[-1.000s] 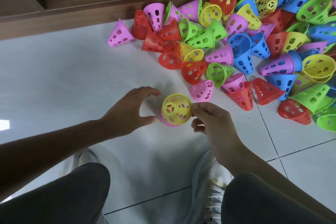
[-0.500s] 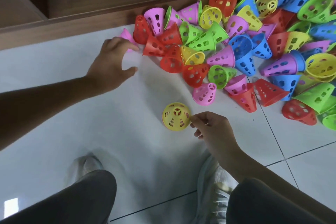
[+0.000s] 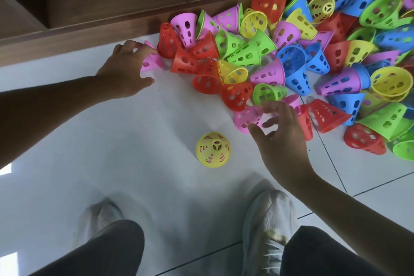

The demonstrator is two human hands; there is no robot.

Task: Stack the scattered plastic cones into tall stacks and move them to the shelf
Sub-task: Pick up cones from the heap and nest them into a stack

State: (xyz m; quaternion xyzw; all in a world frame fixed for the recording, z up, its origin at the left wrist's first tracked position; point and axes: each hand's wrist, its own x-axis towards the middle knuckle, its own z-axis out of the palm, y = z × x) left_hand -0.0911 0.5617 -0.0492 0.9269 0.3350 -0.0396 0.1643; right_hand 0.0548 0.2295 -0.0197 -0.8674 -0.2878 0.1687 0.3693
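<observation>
A short stack with a yellow cone on top stands upright on the white tile floor, pink showing through its holes; neither hand touches it. My left hand reaches to the pile's left edge, fingers laid over a pink cone lying on its side, thumb spread below it. My right hand hovers with spread fingers at another pink cone lying at the pile's near edge. A big pile of scattered cones in red, green, blue, yellow and pink fills the upper right.
The dark wooden shelf runs along the top, its base against the pile. My two white shoes and dark trouser legs are at the bottom. Bare white tiles stretch to the left.
My right hand let go of the yellow stack and moved up right to the near pink cone. My left hand reached farther onto the pink cone at the pile's left edge.
</observation>
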